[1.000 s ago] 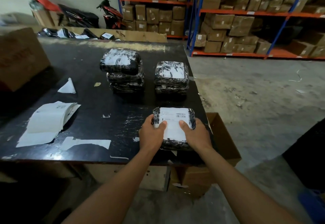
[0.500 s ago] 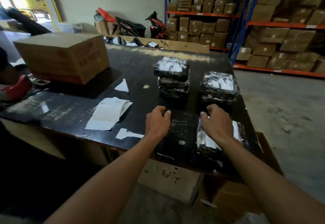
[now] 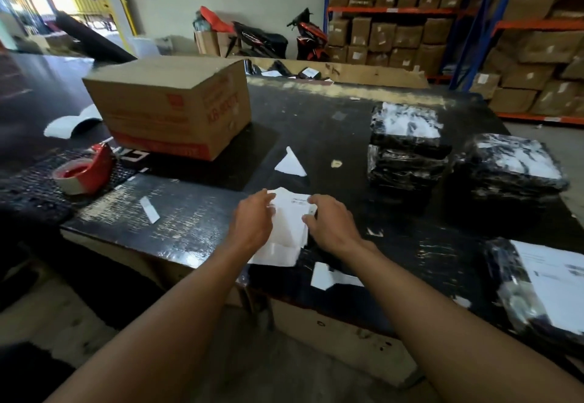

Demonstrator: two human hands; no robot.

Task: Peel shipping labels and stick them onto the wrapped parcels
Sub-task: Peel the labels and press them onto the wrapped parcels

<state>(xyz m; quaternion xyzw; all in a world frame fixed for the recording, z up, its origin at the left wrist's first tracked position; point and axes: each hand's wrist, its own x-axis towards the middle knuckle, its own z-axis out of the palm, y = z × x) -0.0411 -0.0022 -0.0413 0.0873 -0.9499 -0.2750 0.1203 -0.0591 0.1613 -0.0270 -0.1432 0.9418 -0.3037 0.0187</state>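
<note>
A: What lay closest on the black table (image 3: 196, 222)?

B: 1 wrapped parcel (image 3: 510, 304) at the near right corner, with a white label (image 3: 556, 279) stuck on top. A torn paper scrap (image 3: 328, 277) lay by the near edge.

A: And the hands?

B: Both were on the stack of labels (image 3: 290, 228), just past that scrap. The left hand (image 3: 252, 225) had its fingers curled over the stack's left edge. The right hand (image 3: 331, 225) pinched the right edge between thumb and fingers. How many sheets it held, I couldn't tell.

A: Farther back?

B: A triangular scrap (image 3: 290, 164) lay beyond the stack and a red tape dispenser (image 3: 83, 167) sat to the left. To the right were 2 piles of black parcels (image 3: 407, 149), well apart from the hands. Behind them stood a closed cardboard box (image 3: 170, 102), and farthest off were shelves of cartons (image 3: 395, 36).
</note>
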